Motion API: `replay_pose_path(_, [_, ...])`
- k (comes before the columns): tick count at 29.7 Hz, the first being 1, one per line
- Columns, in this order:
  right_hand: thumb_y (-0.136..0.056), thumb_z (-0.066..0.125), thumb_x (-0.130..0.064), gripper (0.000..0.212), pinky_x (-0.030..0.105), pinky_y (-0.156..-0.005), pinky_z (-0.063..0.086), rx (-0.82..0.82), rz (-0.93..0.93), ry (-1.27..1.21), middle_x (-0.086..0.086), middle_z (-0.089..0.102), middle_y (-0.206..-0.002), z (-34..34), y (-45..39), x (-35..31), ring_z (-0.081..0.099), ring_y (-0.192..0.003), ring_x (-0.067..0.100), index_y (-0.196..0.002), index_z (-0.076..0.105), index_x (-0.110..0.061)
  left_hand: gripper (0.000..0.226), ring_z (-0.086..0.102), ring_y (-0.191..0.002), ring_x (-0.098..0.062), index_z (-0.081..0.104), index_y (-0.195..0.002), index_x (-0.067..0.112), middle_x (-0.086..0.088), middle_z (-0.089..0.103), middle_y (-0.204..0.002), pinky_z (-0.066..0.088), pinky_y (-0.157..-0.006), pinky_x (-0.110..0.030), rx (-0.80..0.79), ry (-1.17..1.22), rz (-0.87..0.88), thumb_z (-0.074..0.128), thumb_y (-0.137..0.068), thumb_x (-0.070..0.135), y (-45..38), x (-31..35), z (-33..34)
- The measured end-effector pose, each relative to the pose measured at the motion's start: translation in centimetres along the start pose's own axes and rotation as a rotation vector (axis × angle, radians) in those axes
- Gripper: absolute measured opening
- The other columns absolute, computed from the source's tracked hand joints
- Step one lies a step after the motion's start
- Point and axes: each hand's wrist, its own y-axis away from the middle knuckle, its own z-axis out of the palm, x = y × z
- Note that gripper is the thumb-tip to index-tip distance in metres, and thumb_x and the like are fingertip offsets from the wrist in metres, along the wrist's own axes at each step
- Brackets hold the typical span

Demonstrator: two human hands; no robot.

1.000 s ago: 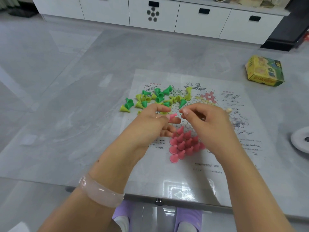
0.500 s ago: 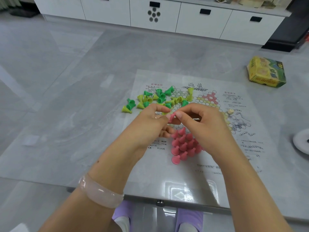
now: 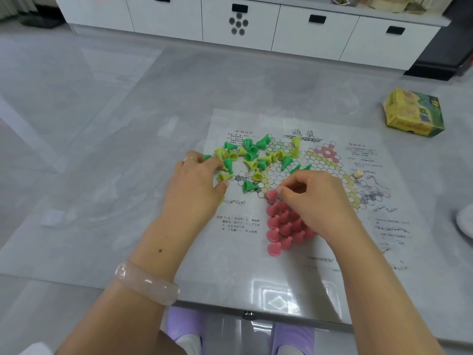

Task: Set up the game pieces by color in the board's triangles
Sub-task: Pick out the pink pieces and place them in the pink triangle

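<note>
- The desk (image 3: pixel 89 175) carried the printed board sheet (image 3: pixel 294 265), whose near edge lay close to the desk's front edge, so little room was left toward the person; wide bare surface lay to the left and beyond the sheet.
- The yellow-and-green game box (image 3: pixel 413 114) sat well apart at the far right, out of the way of either arm.
- The left hand (image 3: pixel 194 190) had swung away from the middle, where half a second earlier it met the other hand, and now rested at the left fringe of the loose green and yellow pieces (image 3: pixel 252 157), its grip curling onto a yellow piece (image 3: pixel 225 177), though whether it truly pinched it could not be told.
- The right hand (image 3: pixel 314 201) had dropped toward the near triangle, its grip pinching one pink piece (image 3: pixel 272 194) at the top left of the standing pink cluster (image 3: pixel 284 226).
- That handover suggested the pink triangle was nearly filled, and sorting green from yellow was likely next.
- A small pale bead-like thing (image 3: pixel 358 174) lay on the sheet right of the hands.
</note>
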Motion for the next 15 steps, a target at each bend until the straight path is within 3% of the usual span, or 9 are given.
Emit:
replay_pose_path(7, [-0.085, 0.057, -0.010, 0.023, 0.013, -0.028, 0.033, -0.043, 0.065, -0.009, -0.007, 0.059, -0.044, 0.26, 0.08, -0.44, 0.049, -0.027, 0.005, -0.064, 0.062, -0.020, 0.023, 0.047, -0.093, -0.021, 0.060, -0.111, 0.011, -0.008, 0.042, -0.123, 0.027, -0.069, -0.021, -0.007, 0.038, 0.002, 0.053, -0.089, 0.014, -0.22, -0.03, 0.08])
replay_pose_path(15, [-0.085, 0.055, -0.006, 0.022, 0.011, -0.027, 0.031, -0.047, 0.069, -0.023, -0.012, 0.056, -0.037, 0.18, 0.27, -0.67, 0.046, -0.024, 0.004, -0.067, 0.061, -0.016, 0.022, 0.049, -0.104, -0.026, 0.058, -0.111, 0.009, -0.010, 0.045, -0.121, 0.030, -0.073, -0.024, -0.001, 0.016, 0.035, 0.049, -0.090, 0.011, -0.28, -0.05, 0.14])
